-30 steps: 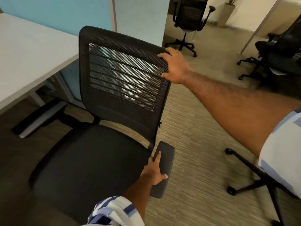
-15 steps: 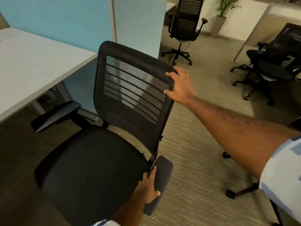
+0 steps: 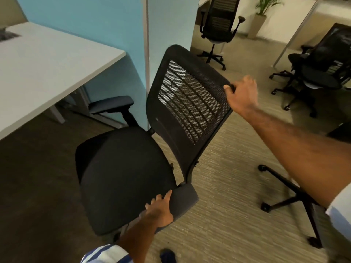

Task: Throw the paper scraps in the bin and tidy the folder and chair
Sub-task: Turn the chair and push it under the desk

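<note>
A black office chair (image 3: pixel 123 173) with a mesh backrest stands on the carpet beside the white desk (image 3: pixel 47 69). My right hand (image 3: pixel 242 97) grips the upper right edge of the backrest, thumb hooked over the rim. My left hand (image 3: pixel 159 210) holds the chair's near armrest (image 3: pixel 183 198), fingers curled over its inner edge. The seat faces the desk; the far armrest (image 3: pixel 111 105) reaches near the desk's corner. No paper scraps, folder or bin are in view.
A light blue partition (image 3: pixel 114 35) rises behind the desk. The wheeled base of another chair (image 3: pixel 290 196) lies on the carpet at the right. Two more black chairs (image 3: pixel 218 29) (image 3: pixel 322 73) and a potted plant (image 3: pixel 262 16) stand farther back. A dark object (image 3: pixel 6 34) sits on the desk's far left.
The chair has turned and rolled right, away from the desk's underside; its far armrest has come out into view. Both hands have kept their hold on the backrest and armrest.
</note>
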`<state>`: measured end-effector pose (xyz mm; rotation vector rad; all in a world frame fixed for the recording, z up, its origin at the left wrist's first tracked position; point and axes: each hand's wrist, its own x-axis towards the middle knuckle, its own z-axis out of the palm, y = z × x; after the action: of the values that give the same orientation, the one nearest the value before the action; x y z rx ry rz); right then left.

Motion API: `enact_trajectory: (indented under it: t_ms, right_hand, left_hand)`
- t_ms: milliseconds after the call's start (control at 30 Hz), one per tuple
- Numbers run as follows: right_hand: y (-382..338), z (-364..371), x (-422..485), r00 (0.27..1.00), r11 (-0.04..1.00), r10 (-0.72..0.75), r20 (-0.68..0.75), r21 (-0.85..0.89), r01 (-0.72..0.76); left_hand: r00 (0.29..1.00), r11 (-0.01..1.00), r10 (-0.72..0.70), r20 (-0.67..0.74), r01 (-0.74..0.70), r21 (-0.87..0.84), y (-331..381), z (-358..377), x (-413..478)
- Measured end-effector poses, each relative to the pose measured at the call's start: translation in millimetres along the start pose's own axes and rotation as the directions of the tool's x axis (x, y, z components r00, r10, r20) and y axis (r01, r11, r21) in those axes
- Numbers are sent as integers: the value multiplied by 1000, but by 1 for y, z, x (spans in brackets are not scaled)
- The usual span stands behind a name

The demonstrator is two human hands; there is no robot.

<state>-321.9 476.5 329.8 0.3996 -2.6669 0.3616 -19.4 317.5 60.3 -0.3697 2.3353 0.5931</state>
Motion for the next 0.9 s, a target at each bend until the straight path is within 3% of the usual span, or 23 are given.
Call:
enact_trajectory:
  t_ms: [100,267,500,633,800,900]
  right_hand:
    - [0,-15,-21,996,996,82,26,32,-83]
    - [-1,-28,-51,942,930,153,297,279,-239]
    - [-5,-36,-80,931,855,143,337,432,-287]
    - [-5,-41,-78,901,822,183,393,442,-359]
    - [6,-46,-52,800,705,153,581,503,-500]
    - [13,-45,-34,797,678,134,589,532,-507]
  left_hand:
    - [999,999,-33,-39,33,16,-19,7,-11]
    - [992,995,-38,-120,48,82,-47,17,-29]
    - [994,995,-21,-107,32,94,-72,10,-52]
    - [981,1000,3,-194,3,29,-67,-21,-58]
    - [901,960,143,-409,-227,-166,14,-107,-73]
    - [816,825,235,-528,-455,-335,90,-152,-89]
